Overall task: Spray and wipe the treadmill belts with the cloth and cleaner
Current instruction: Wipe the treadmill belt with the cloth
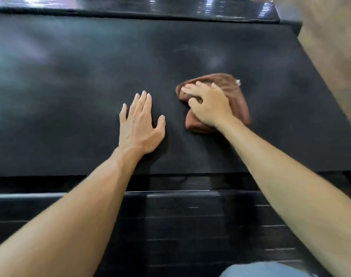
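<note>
Head view, steeply downward, close over the treadmill belt (pixel 90 86).

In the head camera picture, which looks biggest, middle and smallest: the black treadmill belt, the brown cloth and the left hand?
1. Treadmill belt: by far the biggest, it fills most of the picture.
2 and 3. Brown cloth and left hand: they look about alike, and the right hand hides part of the cloth, so I won't rank them.
</note>
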